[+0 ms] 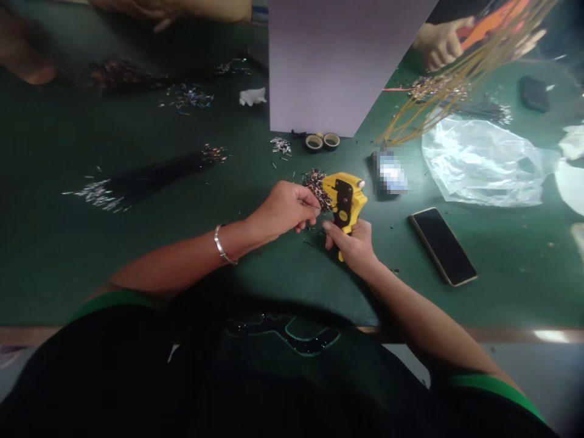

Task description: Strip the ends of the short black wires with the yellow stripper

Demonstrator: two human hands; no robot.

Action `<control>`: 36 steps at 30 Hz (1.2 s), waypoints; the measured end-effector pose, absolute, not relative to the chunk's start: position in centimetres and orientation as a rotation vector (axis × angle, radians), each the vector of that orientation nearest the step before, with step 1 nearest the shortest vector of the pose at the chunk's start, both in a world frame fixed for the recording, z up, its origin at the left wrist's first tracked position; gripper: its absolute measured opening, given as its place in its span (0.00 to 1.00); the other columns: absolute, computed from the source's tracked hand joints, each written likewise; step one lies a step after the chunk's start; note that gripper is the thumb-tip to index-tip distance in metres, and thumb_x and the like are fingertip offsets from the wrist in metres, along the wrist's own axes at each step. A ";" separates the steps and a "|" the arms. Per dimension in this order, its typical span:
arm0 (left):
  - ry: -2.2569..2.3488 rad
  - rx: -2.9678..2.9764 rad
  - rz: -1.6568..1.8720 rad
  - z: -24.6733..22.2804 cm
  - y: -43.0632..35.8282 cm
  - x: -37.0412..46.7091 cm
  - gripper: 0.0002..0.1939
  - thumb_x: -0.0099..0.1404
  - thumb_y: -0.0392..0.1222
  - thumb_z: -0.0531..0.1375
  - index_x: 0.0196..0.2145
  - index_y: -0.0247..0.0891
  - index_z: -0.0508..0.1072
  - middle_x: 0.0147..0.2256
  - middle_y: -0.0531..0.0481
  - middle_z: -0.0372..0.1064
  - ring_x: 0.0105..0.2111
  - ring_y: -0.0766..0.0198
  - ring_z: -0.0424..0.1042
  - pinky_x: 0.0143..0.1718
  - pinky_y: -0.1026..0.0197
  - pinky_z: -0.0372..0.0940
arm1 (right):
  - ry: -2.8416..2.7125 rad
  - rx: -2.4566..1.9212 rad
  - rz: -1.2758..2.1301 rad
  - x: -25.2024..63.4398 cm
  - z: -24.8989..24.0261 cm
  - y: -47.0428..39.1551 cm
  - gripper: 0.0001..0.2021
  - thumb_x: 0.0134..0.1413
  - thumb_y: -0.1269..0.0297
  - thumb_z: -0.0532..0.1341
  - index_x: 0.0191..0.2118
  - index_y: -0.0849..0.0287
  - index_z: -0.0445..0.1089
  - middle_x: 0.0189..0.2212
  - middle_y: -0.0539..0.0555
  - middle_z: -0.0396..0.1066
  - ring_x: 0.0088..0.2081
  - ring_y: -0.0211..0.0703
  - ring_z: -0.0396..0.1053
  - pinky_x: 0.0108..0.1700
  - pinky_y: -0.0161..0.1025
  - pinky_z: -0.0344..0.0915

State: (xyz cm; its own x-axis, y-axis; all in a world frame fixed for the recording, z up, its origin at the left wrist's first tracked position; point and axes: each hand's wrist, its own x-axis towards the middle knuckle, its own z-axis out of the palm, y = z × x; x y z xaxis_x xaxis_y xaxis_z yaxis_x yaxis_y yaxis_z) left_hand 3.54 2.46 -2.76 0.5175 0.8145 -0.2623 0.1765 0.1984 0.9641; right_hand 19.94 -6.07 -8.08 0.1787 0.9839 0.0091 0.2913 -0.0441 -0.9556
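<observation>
My right hand (358, 243) is wrapped round the handles of a yellow and black wire stripper (345, 201), held upright with its head pointing away from me. Close to the left side of the tool's jaws, my left hand (292, 210) is closed in a pinch. A thin wire seems to be between its fingertips, though most of it is hidden. Just behind both hands lies a bundle of wires with bare copper ends (317, 182), partly covered by the stripper. Small dark scraps (314, 234) are scattered below the fingers.
A black wire bundle (155, 176) lies left. Beyond my hands are metal terminals (280, 146), two tape rolls (314, 143) and a pale upright panel (328, 61). A phone (442, 246) and clear plastic bag (483, 161) lie right. A co-worker's hand (440, 45) grips an orange tool.
</observation>
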 end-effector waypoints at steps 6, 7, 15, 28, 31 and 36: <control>0.966 1.440 0.653 -1.3 4.2 2.5 0.05 0.55 0.27 0.64 0.25 0.33 0.76 0.20 0.51 0.70 0.15 0.74 0.62 0.19 0.64 0.57 | -1.236 -1.358 1.136 21.1 -7.7 -5.5 0.12 0.51 0.61 0.66 0.21 0.57 0.69 0.17 0.51 0.69 0.22 0.41 0.66 0.29 0.42 0.65; 0.954 1.468 0.660 -1.0 4.6 2.2 0.04 0.56 0.28 0.64 0.25 0.33 0.76 0.20 0.51 0.71 0.16 0.74 0.63 0.20 0.64 0.58 | -1.210 -1.326 1.168 21.3 -7.5 -5.4 0.10 0.50 0.61 0.67 0.23 0.57 0.70 0.18 0.51 0.70 0.23 0.42 0.67 0.31 0.43 0.66; 0.878 1.505 0.628 0.2 6.2 1.1 0.04 0.56 0.30 0.67 0.24 0.32 0.76 0.21 0.50 0.71 0.20 0.71 0.67 0.22 0.65 0.61 | -1.204 -1.142 1.441 21.4 -6.7 -5.8 0.07 0.46 0.64 0.70 0.33 0.58 0.74 0.26 0.52 0.75 0.30 0.45 0.72 0.36 0.45 0.69; 0.805 1.462 0.522 0.3 6.0 1.1 0.06 0.59 0.32 0.69 0.27 0.30 0.76 0.20 0.52 0.70 0.17 0.75 0.65 0.21 0.67 0.61 | -1.301 -1.122 1.469 21.6 -6.7 -6.0 0.08 0.50 0.63 0.69 0.36 0.58 0.74 0.28 0.52 0.75 0.32 0.46 0.71 0.39 0.45 0.68; 0.796 1.462 0.519 0.3 6.1 1.1 0.07 0.59 0.32 0.69 0.26 0.30 0.75 0.20 0.52 0.69 0.17 0.75 0.65 0.21 0.67 0.61 | -1.305 -1.128 1.461 21.5 -6.7 -6.1 0.08 0.50 0.63 0.69 0.35 0.58 0.74 0.27 0.52 0.74 0.31 0.45 0.71 0.38 0.45 0.68; 0.761 1.427 0.511 0.5 6.2 0.9 0.07 0.59 0.32 0.69 0.27 0.30 0.75 0.20 0.52 0.70 0.18 0.75 0.65 0.21 0.68 0.61 | -1.313 -1.100 1.493 21.5 -6.7 -6.1 0.07 0.50 0.63 0.69 0.35 0.58 0.74 0.27 0.52 0.74 0.32 0.46 0.71 0.38 0.45 0.68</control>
State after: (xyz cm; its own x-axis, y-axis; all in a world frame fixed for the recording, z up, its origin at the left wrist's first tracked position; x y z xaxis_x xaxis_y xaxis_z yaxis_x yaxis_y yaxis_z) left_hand 0.86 6.21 0.50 0.6712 0.7238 -0.1600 0.1261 0.1012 0.9868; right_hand 21.54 -6.12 -6.69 -0.2597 0.9622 -0.0821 -0.0413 -0.0960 -0.9945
